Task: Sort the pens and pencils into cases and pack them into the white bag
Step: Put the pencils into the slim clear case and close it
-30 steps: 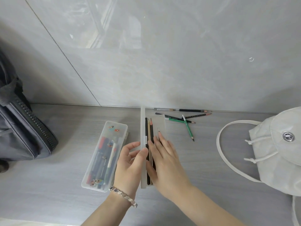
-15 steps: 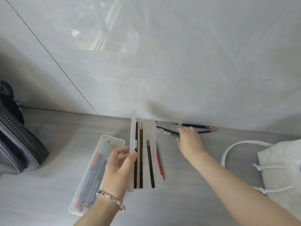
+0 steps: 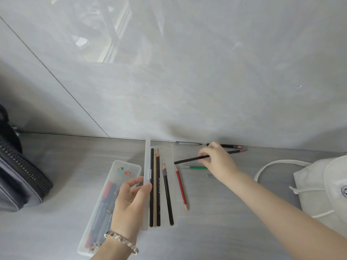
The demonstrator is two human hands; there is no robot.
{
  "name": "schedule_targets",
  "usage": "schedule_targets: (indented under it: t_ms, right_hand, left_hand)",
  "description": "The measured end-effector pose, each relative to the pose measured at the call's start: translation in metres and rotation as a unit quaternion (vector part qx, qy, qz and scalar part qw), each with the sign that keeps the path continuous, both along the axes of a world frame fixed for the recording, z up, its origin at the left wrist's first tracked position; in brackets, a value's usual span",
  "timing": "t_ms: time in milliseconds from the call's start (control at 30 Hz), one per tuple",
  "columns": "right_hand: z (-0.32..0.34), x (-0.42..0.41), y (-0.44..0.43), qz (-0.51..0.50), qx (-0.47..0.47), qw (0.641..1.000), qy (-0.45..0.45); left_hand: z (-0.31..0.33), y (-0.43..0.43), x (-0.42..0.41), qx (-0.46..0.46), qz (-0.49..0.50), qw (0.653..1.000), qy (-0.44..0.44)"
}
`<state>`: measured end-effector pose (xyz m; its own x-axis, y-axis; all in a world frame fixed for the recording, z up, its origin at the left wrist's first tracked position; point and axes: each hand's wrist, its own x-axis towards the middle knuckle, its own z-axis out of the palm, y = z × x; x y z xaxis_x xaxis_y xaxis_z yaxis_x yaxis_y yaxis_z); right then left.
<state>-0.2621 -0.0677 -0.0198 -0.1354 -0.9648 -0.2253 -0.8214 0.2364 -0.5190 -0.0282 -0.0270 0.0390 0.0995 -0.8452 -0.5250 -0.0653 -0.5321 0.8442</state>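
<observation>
Grey desk by wall. R hand pinches black pencil just beside open case; L hand grips its raised lid. White bag far right.

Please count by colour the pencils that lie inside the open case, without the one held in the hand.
Black pencils: 3
Tan pencil: 1
Total: 4 in the open case; the red pencil lies beside it, uncounted.
</observation>
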Motion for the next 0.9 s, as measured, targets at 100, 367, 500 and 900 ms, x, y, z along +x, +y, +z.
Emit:
schedule_targets:
  t_ms: [100,367,500,900]
  right_hand:
    - [0.018,-0.006,0.021,-0.045,-0.097,0.994,-0.010]
    - [0.025,-0.028,0.069,-0.171,-0.040,0.951,-0.255]
    - [-0.005,-0.026,0.090,-0.074,0.026,0.997,-0.014]
    - [0.018,0.010,0.102,0.076,-0.121,0.980,0.140]
  left_hand:
    - [0.002,0.005,0.000,-0.002,-0.003,1.000,0.007]
    - [0.008,0.018,-0.003,-0.001,-0.019,1.000,-0.003]
    - [0.007,0.026,-0.005,0.010,-0.032,0.999,-0.004]
    - [0.014,0.034,-0.003,0.042,-0.047,0.998,-0.028]
